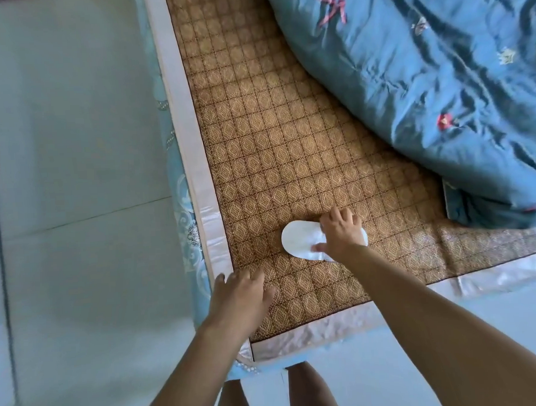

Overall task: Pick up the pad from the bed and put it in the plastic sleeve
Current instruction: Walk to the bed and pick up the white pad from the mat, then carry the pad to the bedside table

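A white oval pad (299, 240) lies flat on the brown woven mat (273, 141) that covers the bed, near its front corner. My right hand (340, 230) rests on the pad's right half, fingers curled over it and thumb pressed on its near edge; the pad's right end is hidden under the hand. My left hand (238, 296) hovers over the mat's front left corner, fingers spread, holding nothing. No plastic sleeve is in view.
A crumpled blue quilt (424, 88) with embroidered flowers fills the back right of the bed. A shiny pale border (198, 175) edges the mat on the left and front. Pale tiled floor (74, 150) lies to the left and below. My legs stand at the bed's corner.
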Motion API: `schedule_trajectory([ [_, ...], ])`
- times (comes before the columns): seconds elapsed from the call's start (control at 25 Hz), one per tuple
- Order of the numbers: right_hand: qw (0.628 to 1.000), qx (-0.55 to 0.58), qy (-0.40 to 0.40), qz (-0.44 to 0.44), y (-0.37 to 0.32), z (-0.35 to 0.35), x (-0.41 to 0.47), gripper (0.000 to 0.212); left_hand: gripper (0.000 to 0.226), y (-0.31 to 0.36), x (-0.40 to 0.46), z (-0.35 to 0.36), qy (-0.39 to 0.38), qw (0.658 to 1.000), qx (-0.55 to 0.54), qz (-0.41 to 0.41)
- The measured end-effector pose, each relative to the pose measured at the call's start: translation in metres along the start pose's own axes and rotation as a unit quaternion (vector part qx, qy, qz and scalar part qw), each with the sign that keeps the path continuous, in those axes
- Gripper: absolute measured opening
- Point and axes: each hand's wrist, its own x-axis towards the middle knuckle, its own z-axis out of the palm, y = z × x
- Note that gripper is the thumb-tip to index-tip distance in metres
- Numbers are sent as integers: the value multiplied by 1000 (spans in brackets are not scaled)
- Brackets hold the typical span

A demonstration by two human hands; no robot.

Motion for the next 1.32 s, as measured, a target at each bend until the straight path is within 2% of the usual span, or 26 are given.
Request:
schedule_trajectory([
  [0.16, 997, 73, -22, 33, -4, 5, -10, 75, 45, 0, -6, -1, 16, 1000, -14, 0],
  [0.32, 997, 66, -23, 46, -10, 15, -20, 65, 41, -1, -10, -1, 50, 999, -17, -4],
  [0.44, 985, 160, -35, 53, -14, 17, -33, 53, 41, -3, -20, 0, 63, 998, -16, -3],
  [0.64, 918, 388, -34, 72, -16, 0, -66, 33, 45, -4, -53, -11, 79, 996, -31, -21],
  [0.8, 874, 483, -30, 56, -31, -35, -103, 26, 42, -12, -99, -30, 105, 992, -43, -52],
  [1.04, 835, 549, -21, 7, -79, -101, -167, 27, 43, -38, -184, -48, 158, 980, -74, -98],
  [1.2, 804, 593, -20, -28, -135, -141, -215, 26, 47, -72, -243, -51, 186, 972, -84, -117],
  [1.32, 794, 606, -12, -36, -186, -160, -245, 18, 44, -109, -278, -55, 220, 965, -70, -121],
])
